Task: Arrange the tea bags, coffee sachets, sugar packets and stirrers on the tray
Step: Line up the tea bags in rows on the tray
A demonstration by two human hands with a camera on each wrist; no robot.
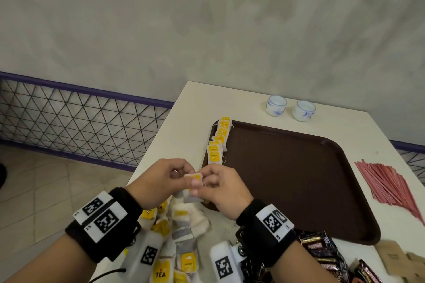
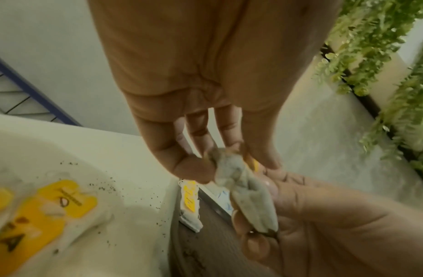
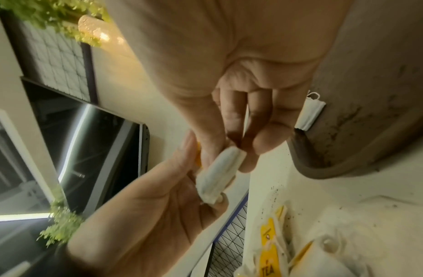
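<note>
Both hands meet just left of the brown tray [image 1: 287,179] and pinch one tea bag [image 1: 193,177] with a yellow tag between them. My left hand [image 1: 161,179] holds its left side, my right hand [image 1: 218,188] its right side. The bag [image 2: 243,189] shows from below in the left wrist view, and as a white folded bag [image 3: 217,174] in the right wrist view. A row of tea bags [image 1: 218,142] lies along the tray's left edge. A loose pile of tea bags [image 1: 179,232] sits under my wrists.
Red stirrers [image 1: 388,186] lie in a fan right of the tray. Dark coffee sachets [image 1: 322,253] and brown packets [image 1: 395,257] are at the near right. Two white cups [image 1: 289,108] stand behind the tray. The table's left edge drops beside a wire fence [image 1: 80,117].
</note>
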